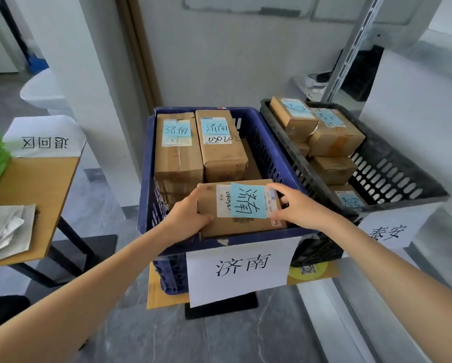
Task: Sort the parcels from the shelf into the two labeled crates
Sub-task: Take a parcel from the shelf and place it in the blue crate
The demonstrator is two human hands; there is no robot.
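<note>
Closest to me, a white paper sign reading 济南 hangs on the front wall of the blue crate. Just above it, both my hands grip one cardboard parcel at the crate's near end. It lies flat at about rim height, and I cannot tell whether it rests on anything.

My left hand wraps its left end, fingers curled over the far edge and thumb along the near side. My right hand pinches the right end, fingers on the top corner and thumb below. Between the two hands sits the parcel's blue sticky note, also marked 济南.

Behind it, two taller parcels stand side by side. To the right, touching the blue crate, the black crate holds stacked parcels with blue notes and carries a 泰安 sign.
</note>
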